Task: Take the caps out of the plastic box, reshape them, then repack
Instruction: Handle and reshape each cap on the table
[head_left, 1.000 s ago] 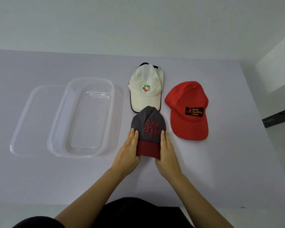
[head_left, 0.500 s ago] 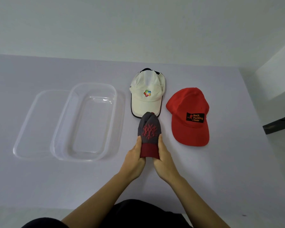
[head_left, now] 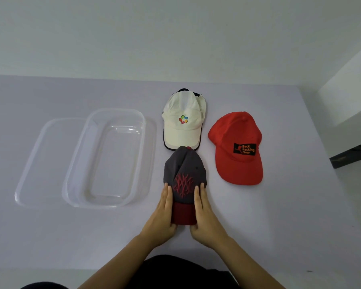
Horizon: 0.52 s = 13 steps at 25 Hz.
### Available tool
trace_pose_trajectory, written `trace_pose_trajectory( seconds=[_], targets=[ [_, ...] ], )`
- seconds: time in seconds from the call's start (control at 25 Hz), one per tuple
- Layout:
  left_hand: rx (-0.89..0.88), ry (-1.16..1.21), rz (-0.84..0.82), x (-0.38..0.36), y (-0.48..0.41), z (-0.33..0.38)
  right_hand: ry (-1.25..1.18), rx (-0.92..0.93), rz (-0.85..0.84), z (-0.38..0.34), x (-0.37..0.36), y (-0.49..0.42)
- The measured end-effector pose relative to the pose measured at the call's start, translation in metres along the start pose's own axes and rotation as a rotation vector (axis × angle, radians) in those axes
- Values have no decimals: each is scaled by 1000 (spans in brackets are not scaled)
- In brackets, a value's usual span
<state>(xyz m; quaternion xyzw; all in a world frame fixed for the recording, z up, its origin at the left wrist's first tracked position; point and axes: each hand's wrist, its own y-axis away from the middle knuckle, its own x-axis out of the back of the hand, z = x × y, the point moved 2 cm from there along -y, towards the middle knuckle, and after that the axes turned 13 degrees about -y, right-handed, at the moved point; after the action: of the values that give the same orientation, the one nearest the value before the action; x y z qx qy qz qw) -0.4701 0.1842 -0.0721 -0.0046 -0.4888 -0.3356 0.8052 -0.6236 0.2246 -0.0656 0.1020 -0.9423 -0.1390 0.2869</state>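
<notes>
Grey cap (head_left: 184, 174) laid lengthwise away from person, brim nearest, crown farthest; sides pressed between left hand (head_left: 163, 217), right hand (head_left: 204, 220); fingers straight, uncurled.

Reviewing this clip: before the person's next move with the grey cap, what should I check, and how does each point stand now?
1. Plastic box empty and ready for repacking: ok.
2. Lid off the box, lying at its left: ok.
3. All three caps out on the table, namely the grey cap, white cap and red cap: ok.
4. Left hand and right hand flank the grey cap, straight fingers against its sides: ok.
5. Grey cap clear of its neighbours: not ok, its crown meets the white cap's brim in this view.
6. Grey cap's crown smooth: not ok, a crease runs down it.
</notes>
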Motion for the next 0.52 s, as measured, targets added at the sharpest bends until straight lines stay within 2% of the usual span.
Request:
trace_pose_trajectory(
  seconds=[0.08,0.12,0.24,0.28,0.32,0.4,0.48,0.52],
  targets=[
    [-9,66,-5,5,5,-4,-62,-16,1,4,6,5],
    [17,97,62,13,3,-5,-109,-30,50,6,15,4],
    [276,161,431,55,-21,-3,-311,-95,312,6,55,-17],
    [383,203,460,70,-36,-2,-381,-141,364,3,68,-28],
    [466,269,414,82,-52,-1,-428,-204,381,0,79,-40],
    [558,501,170,92,-80,-2,-427,-312,305,-6,89,-61],
    [554,712,-68,90,-93,-2,-469,-406,178,-11,84,-73],
    [531,756,-131,87,-95,-2,-536,-458,135,-12,80,-76]
  ],
)
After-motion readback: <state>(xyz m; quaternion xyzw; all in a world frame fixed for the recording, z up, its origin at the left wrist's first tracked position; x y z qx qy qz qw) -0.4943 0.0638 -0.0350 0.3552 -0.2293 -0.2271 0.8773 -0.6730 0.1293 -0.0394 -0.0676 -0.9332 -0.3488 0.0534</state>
